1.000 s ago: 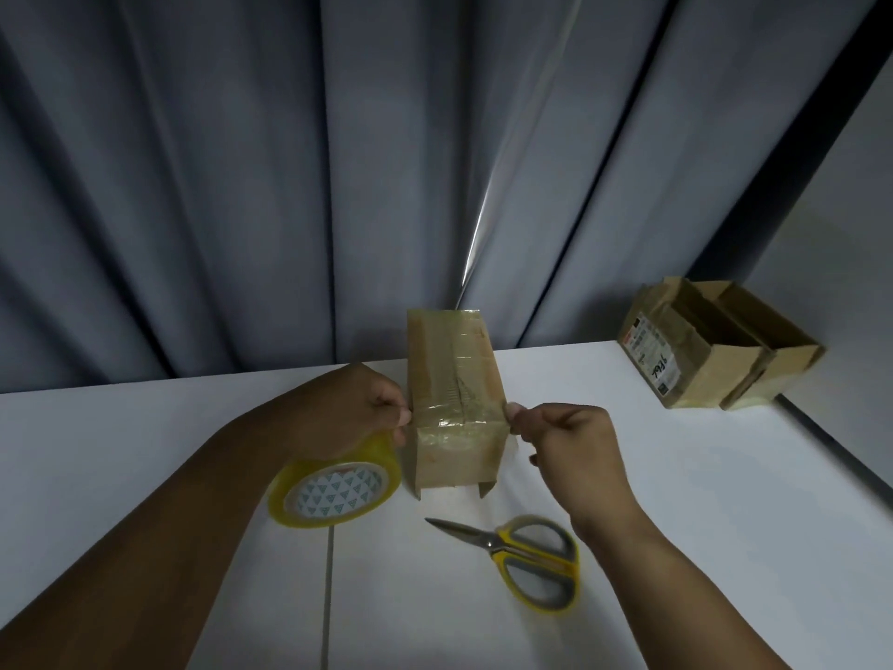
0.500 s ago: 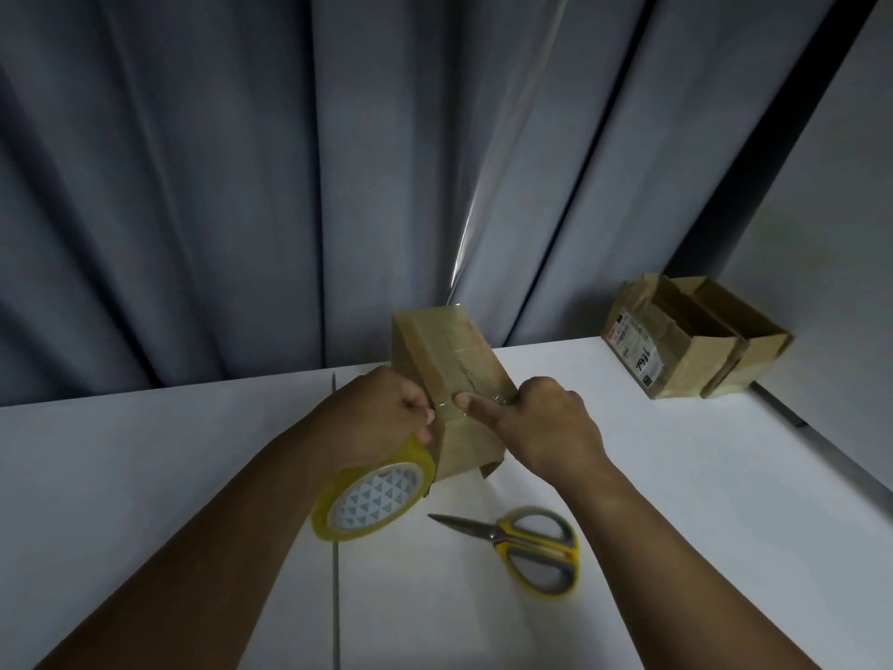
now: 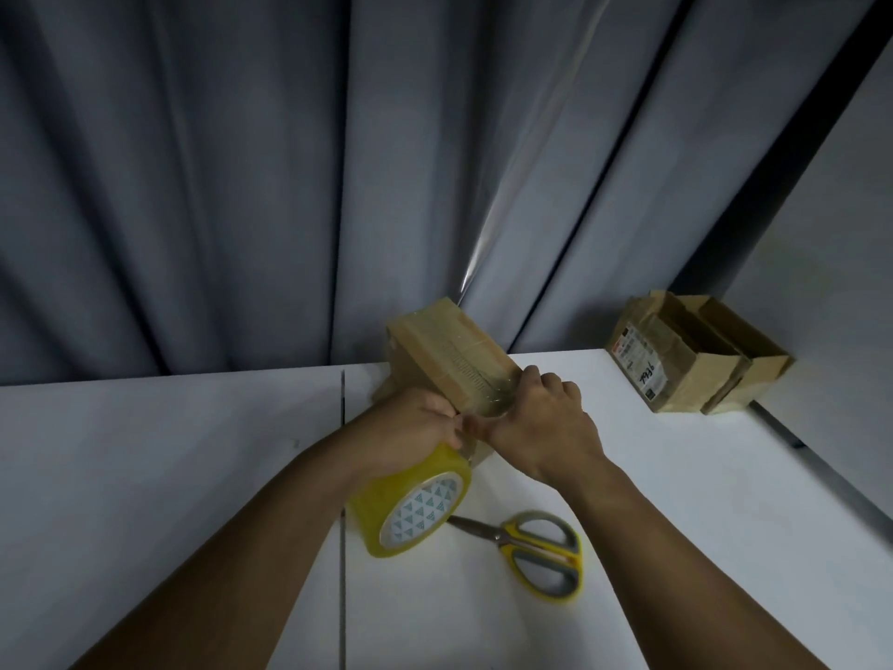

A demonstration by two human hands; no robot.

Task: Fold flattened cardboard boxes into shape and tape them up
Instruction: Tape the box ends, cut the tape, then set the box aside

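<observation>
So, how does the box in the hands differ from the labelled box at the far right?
The held box is held between the left hand (also carrying the tape roll) and the right hand; the labelled box rests untouched on the table. The held box's upper face is closed under glossy tape; the labelled box looks open on top. Only the labelled box bears a white sticker. Both are brown cardboard.

Dim room: grey pleated curtain (image 3: 241,186) behind a white table (image 3: 145,476) with a dark seam (image 3: 342,548), pale wall (image 3: 845,244) at right
</observation>
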